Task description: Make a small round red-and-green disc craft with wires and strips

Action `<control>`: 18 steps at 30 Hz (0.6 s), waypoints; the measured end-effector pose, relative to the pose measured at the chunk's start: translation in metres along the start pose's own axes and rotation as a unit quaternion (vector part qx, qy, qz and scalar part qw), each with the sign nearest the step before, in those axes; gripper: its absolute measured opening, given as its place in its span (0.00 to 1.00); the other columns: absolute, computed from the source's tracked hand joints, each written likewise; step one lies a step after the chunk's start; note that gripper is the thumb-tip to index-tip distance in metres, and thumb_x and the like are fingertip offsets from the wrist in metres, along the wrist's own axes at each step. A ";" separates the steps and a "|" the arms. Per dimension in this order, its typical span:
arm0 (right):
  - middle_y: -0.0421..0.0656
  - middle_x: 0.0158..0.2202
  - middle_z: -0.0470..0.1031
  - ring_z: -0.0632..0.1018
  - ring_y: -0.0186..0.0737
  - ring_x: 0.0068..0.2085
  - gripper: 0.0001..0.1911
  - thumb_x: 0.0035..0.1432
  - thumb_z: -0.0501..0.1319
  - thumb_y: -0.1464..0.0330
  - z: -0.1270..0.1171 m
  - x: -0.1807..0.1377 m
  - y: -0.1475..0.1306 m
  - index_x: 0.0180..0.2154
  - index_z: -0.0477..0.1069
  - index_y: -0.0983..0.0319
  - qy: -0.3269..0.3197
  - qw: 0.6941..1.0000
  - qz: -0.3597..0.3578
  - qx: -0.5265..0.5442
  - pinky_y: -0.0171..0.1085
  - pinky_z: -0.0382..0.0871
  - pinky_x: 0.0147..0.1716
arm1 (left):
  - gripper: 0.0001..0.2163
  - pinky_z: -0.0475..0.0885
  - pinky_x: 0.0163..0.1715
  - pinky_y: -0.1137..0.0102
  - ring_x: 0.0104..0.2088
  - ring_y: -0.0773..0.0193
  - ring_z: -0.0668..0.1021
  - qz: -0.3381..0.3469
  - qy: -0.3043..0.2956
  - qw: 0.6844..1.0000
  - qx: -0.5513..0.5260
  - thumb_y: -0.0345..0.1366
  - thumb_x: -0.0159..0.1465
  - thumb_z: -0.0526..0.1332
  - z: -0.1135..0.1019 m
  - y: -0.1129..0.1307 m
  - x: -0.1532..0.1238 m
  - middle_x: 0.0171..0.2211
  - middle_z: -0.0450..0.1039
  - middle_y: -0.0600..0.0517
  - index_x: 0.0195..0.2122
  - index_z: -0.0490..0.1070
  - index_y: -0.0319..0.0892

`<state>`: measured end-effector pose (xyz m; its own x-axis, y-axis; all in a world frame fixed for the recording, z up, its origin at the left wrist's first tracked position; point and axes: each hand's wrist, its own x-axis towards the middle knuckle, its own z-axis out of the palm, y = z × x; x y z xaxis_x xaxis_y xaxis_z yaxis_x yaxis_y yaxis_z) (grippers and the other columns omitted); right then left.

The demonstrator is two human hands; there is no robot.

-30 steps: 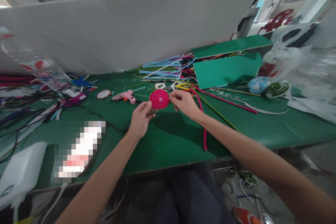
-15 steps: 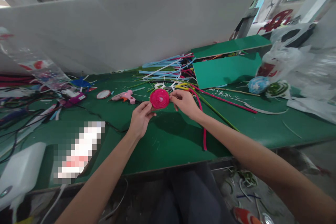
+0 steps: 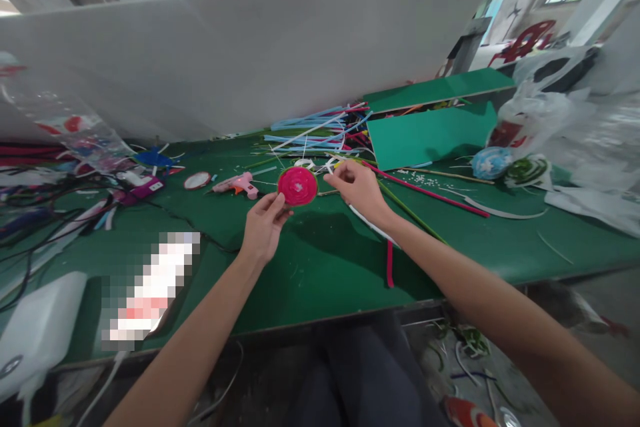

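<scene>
We pinch the light, floppy pink coiled disc [image 3: 297, 185] by its rim with our left hand [image 3: 263, 227], judging it easily unwound, while our right hand [image 3: 356, 188] pinches something thin just beside it.

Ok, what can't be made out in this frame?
Head view only:
- Back of the round pink coiled disc: turned away.
- What the right hand pinches: hidden by its fingers.
- Flat object on the green table: pixelated.
- White device: cut off by the left edge.

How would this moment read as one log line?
left hand: holds pink coiled disc | right hand: pinching beside disc, contents unclear | pink glue gun: on green table
</scene>
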<state>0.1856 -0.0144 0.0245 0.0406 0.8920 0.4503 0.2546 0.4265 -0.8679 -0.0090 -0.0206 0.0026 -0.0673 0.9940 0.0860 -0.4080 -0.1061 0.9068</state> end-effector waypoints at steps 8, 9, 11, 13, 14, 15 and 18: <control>0.32 0.11 0.59 0.57 0.26 0.11 0.11 0.57 0.59 0.61 -0.002 0.004 0.005 0.33 0.70 0.63 -0.190 0.965 0.136 0.119 0.29 0.48 0.10 | 0.11 0.71 0.29 0.76 0.28 0.71 0.74 -0.017 -0.015 1.000 0.011 0.37 0.44 0.73 -0.001 -0.002 0.001 0.25 0.73 0.55 0.26 0.76 0.41; 0.31 0.11 0.58 0.56 0.25 0.11 0.10 0.56 0.60 0.62 -0.003 0.004 0.005 0.30 0.69 0.63 -0.201 0.958 0.152 0.136 0.29 0.46 0.10 | 0.11 0.71 0.29 0.76 0.28 0.71 0.74 -0.018 -0.018 1.000 0.011 0.37 0.44 0.73 -0.001 -0.002 0.000 0.25 0.73 0.55 0.26 0.76 0.41; 0.31 0.11 0.55 0.54 0.23 0.12 0.09 0.55 0.61 0.65 -0.005 0.006 0.004 0.27 0.69 0.64 -0.183 0.953 0.168 0.175 0.29 0.44 0.10 | 0.11 0.71 0.30 0.76 0.28 0.71 0.74 -0.019 -0.020 1.000 0.007 0.38 0.43 0.73 -0.001 -0.002 0.000 0.25 0.74 0.55 0.26 0.76 0.41; 0.31 0.12 0.53 0.54 0.23 0.13 0.07 0.55 0.61 0.68 -0.009 0.009 0.004 0.28 0.69 0.64 -0.134 0.951 0.165 0.224 0.29 0.44 0.11 | 0.11 0.71 0.30 0.76 0.28 0.71 0.74 -0.021 -0.017 1.000 0.002 0.38 0.43 0.73 -0.001 -0.001 0.001 0.25 0.74 0.55 0.26 0.76 0.41; 0.31 0.13 0.53 0.54 0.23 0.13 0.06 0.56 0.60 0.68 -0.011 0.010 0.005 0.28 0.70 0.64 -0.104 0.949 0.161 0.249 0.29 0.44 0.12 | 0.11 0.71 0.30 0.76 0.28 0.71 0.74 -0.022 -0.016 1.000 0.000 0.38 0.43 0.73 -0.001 -0.001 0.001 0.25 0.74 0.55 0.25 0.76 0.41; 0.31 0.13 0.53 0.54 0.23 0.14 0.06 0.56 0.59 0.69 -0.014 0.012 0.006 0.29 0.70 0.65 -0.072 0.947 0.158 0.271 0.29 0.44 0.12 | 0.11 0.71 0.30 0.76 0.28 0.71 0.74 -0.022 -0.014 1.000 -0.002 0.37 0.43 0.73 -0.001 -0.001 0.001 0.25 0.74 0.55 0.25 0.76 0.41; 0.31 0.14 0.52 0.54 0.24 0.15 0.05 0.56 0.59 0.69 -0.023 0.020 0.012 0.30 0.70 0.63 0.044 0.935 0.162 0.312 0.30 0.44 0.13 | 0.10 0.71 0.29 0.76 0.27 0.71 0.74 -0.024 -0.006 1.000 -0.011 0.37 0.44 0.73 -0.002 -0.001 0.002 0.24 0.74 0.56 0.25 0.75 0.41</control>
<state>0.2112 0.0048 0.0280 0.1042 0.9854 0.1348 -0.3969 0.1655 -0.9028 -0.0105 -0.0182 0.0012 -0.0356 0.9983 0.0472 -0.4299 -0.0579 0.9010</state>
